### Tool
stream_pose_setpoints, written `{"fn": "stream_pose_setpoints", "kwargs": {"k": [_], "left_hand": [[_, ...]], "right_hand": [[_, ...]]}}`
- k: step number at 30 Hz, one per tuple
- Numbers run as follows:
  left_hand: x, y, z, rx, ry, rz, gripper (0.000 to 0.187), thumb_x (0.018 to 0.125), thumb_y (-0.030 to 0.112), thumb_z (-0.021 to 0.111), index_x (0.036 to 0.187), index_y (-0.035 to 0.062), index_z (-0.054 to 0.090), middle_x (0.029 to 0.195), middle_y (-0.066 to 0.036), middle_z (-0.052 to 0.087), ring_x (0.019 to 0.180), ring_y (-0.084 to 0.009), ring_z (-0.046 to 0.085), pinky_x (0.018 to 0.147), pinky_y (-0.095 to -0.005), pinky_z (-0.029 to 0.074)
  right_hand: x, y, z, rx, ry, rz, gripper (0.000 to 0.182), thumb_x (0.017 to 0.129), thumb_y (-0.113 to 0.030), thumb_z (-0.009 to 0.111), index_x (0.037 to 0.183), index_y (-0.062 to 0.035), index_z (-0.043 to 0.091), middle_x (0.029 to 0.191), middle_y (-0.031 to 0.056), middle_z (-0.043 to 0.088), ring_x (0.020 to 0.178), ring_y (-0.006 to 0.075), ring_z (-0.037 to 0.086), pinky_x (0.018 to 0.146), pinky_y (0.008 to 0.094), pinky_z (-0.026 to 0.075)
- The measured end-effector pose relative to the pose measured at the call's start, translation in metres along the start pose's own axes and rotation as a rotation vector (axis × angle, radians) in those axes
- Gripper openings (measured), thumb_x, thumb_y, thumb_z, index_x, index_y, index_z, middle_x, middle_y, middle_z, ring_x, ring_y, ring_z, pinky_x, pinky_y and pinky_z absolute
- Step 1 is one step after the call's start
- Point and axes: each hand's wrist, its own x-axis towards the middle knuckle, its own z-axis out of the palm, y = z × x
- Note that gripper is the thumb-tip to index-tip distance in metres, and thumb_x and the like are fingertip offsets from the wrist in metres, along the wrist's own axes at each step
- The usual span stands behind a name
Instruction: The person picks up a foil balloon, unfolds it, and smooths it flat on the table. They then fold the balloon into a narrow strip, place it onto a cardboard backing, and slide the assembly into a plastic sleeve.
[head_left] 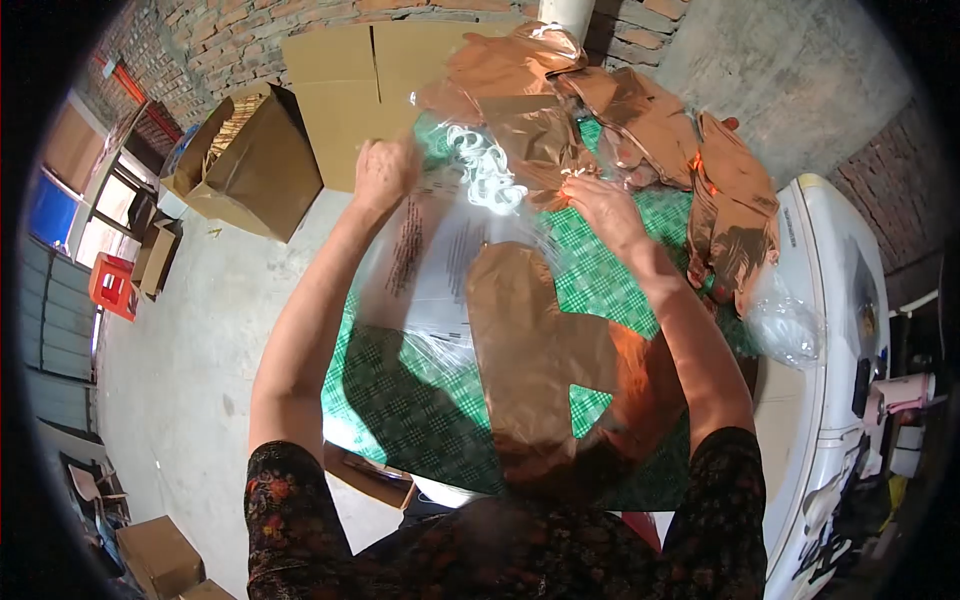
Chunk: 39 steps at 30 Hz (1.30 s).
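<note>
A bare concrete floor (190,330) and rough brick walls (230,30) enclose the work area; a table covered with a green checked cloth (420,410) serves as the work surface. On the cloth, a clear plastic bag (440,250) printed with dark text is laid flat, its far end bunched into white, glaring folds. A flat copper-coloured foil piece (530,340) is seen lying on the near half of the table, partly over the bag's near edge, so that its cut-out outline is fully spread.

The left hand (385,172) is placed on the bag's far left corner, fingers curled and pressed down onto the film, apparently to keep the slippery sheet taut and in place. The right hand (600,205) is set at the bag's far right edge, fingertips drawn together on the film beside the foil heap; whether the film is actually pinched cannot be told.

A heap of crumpled copper foil pieces (640,120) is stacked at the far and right side of the table, within reach of the right hand. Open cardboard boxes (260,160) stand on the floor to the left. A white appliance (830,330) is noted at the right, with a loose clear wrapper (785,320) resting against it.
</note>
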Motion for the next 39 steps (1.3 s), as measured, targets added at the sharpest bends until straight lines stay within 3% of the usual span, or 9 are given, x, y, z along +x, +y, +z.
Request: {"fn": "stream_pose_setpoints", "kwargs": {"k": [7,10,17,20,23,28,29,32,39], "left_hand": [[0.011,-0.002,0.023,0.179,0.714,0.466,0.029,0.090,0.019,0.073,0.119,0.0123,0.071,0.109,-0.007,0.072,0.114,-0.0268,0.062,0.097,-0.0455,0.045],[0.014,0.020,0.025,-0.015,0.376,0.495,0.040,0.088,0.023,0.076,0.127,0.0139,0.069,0.110,-0.009,0.069,0.110,-0.0300,0.061,0.096,-0.0455,0.045],[0.015,0.106,0.032,-0.430,0.443,0.580,0.035,0.083,0.027,0.080,0.109,0.0054,0.074,0.096,-0.011,0.070,0.100,-0.0366,0.063,0.087,-0.0482,0.051],[0.036,0.118,0.045,-0.476,0.044,0.393,0.031,0.083,0.026,0.080,0.101,0.0019,0.076,0.091,-0.020,0.071,0.091,-0.0404,0.067,0.082,-0.0493,0.053],[0.043,0.125,0.048,-0.475,0.132,0.370,0.027,0.087,0.025,0.080,0.101,0.0020,0.076,0.092,-0.021,0.072,0.084,-0.0359,0.071,0.077,-0.0455,0.055],[0.051,0.122,0.043,-0.543,0.113,0.282,0.031,0.089,0.029,0.081,0.106,0.0034,0.077,0.089,-0.019,0.075,0.077,-0.0254,0.072,0.073,-0.0385,0.056],[0.049,0.122,0.038,-0.583,0.079,0.258,0.026,0.088,0.025,0.077,0.106,0.0063,0.078,0.088,-0.021,0.073,0.083,-0.0365,0.072,0.077,-0.0451,0.055],[0.050,0.121,0.033,-0.638,0.069,0.251,0.026,0.089,0.025,0.076,0.108,0.0072,0.078,0.090,-0.019,0.074,0.081,-0.0347,0.072,0.076,-0.0439,0.055],[0.045,0.125,0.017,-0.596,0.025,0.203,0.032,0.090,0.030,0.079,0.106,0.0022,0.075,0.086,-0.019,0.074,0.078,-0.0280,0.071,0.074,-0.0417,0.054]], "right_hand": [[0.018,-0.008,-0.017,0.099,-0.060,0.269,0.020,0.099,-0.022,0.062,0.105,-0.0044,0.069,0.091,0.0231,0.069,0.085,0.0442,0.066,0.074,0.0475,0.051],[0.031,0.000,-0.016,0.099,-0.007,0.337,0.025,0.102,-0.027,0.059,0.103,-0.0039,0.068,0.088,0.0234,0.069,0.083,0.0441,0.066,0.072,0.0475,0.051],[0.053,-0.007,-0.024,0.172,0.100,0.336,0.020,0.099,-0.026,0.063,0.101,-0.0073,0.069,0.088,0.0220,0.070,0.094,0.0448,0.063,0.080,0.0517,0.049],[0.060,-0.013,-0.033,0.114,0.168,0.280,0.020,0.098,-0.026,0.065,0.101,-0.0065,0.070,0.093,0.0167,0.072,0.100,0.0412,0.061,0.085,0.0516,0.047],[0.060,-0.019,-0.032,0.041,0.514,0.194,0.020,0.096,-0.023,0.067,0.103,-0.0047,0.071,0.104,0.0126,0.072,0.103,0.0367,0.061,0.089,0.0484,0.048],[0.012,-0.026,-0.038,-0.083,0.155,-0.031,0.023,0.089,-0.019,0.073,0.108,-0.0062,0.072,0.111,0.0088,0.070,0.110,0.0308,0.061,0.096,0.0435,0.048],[0.004,-0.022,-0.032,-0.126,0.069,-0.116,0.023,0.088,-0.018,0.073,0.108,-0.0072,0.072,0.110,0.0083,0.070,0.110,0.0298,0.062,0.096,0.0427,0.048],[-0.010,-0.010,-0.012,-0.256,0.157,-0.192,0.017,0.087,-0.015,0.073,0.103,-0.0087,0.072,0.104,0.0063,0.069,0.107,0.0279,0.063,0.094,0.0436,0.048],[0.003,-0.002,-0.006,-0.097,0.002,0.026,0.013,0.092,-0.017,0.070,0.096,-0.0056,0.070,0.098,0.0107,0.070,0.097,0.0327,0.065,0.086,0.0444,0.049]]}}
